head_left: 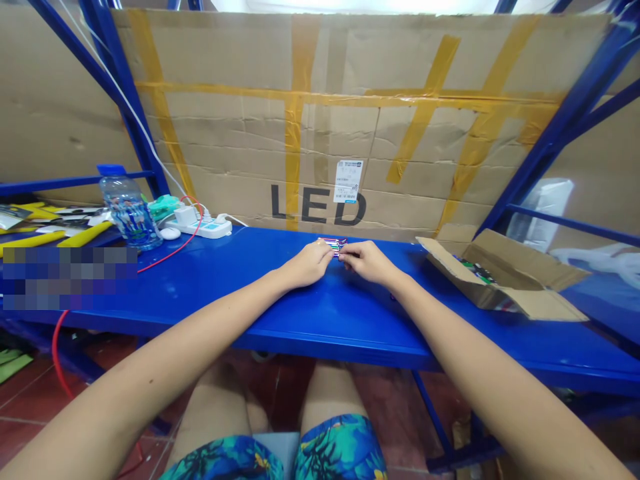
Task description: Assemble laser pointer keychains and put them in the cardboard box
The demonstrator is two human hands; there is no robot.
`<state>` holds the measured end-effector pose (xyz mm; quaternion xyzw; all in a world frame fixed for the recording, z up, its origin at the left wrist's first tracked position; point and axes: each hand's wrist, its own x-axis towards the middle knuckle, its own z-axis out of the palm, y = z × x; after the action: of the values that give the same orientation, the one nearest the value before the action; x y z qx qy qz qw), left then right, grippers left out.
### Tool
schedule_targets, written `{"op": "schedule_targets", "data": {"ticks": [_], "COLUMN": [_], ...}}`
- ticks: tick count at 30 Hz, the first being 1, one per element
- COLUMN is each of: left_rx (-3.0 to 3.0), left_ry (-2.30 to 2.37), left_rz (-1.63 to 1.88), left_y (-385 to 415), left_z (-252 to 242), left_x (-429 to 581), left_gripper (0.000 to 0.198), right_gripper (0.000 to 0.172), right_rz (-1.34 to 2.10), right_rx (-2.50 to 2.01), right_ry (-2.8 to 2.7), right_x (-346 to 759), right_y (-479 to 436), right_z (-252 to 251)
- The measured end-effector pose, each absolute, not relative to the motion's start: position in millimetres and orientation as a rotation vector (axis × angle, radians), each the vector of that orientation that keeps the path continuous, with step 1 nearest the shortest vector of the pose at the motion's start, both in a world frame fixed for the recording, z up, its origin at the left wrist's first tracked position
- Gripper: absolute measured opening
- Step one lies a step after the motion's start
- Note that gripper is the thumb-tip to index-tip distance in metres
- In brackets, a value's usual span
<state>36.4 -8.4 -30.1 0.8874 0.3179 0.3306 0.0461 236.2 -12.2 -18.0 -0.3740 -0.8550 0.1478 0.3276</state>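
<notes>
A small row of thin, shiny pieces in purple, green, silver and red lies between my hands near the back of the blue table. Their exact kind is too small to make out. My left hand rests on the tabletop, its fingers closed around the left side of the row. From the right, my right hand pinches at the row's other end with thumb and forefinger. What sits inside that pinch is mostly covered by the fingertips.
An open cardboard box with small coloured pieces stands at the right. At the left are a water bottle, a white power strip and a red cable. A large cardboard sheet closes off the table's back.
</notes>
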Motion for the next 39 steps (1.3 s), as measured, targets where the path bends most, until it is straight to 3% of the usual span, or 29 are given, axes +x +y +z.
{"op": "schedule_targets", "data": {"ticks": [6,11,19,30,39], "left_rx": [2.642,2.719,2.767,2.771,2.686], "left_ry": [0.978,0.89,1.029,0.882,1.065], "left_rz": [0.941,1.035,0.953,1.026,0.894], "left_y": [-10,-18,-13,-14,-18], "left_z": [-30,-27,-29,-29,-27], "left_x": [34,33,39,34,39], "left_gripper": [0.014,0.005,0.027,0.013,0.029], "right_gripper": [0.025,0.025,0.023,0.026,0.02], "right_rz": [0.376,0.568,0.347,0.471,0.297], "right_rx": [-0.975,-0.991,-0.926,-1.002,-0.911], "right_ry": [-2.264,-2.242,-2.264,-2.273,-2.287], "right_x": [236,238,237,240,237], "right_y": [-14,-13,-15,-13,-16], "right_z": [-19,-19,-17,-18,-16]}}
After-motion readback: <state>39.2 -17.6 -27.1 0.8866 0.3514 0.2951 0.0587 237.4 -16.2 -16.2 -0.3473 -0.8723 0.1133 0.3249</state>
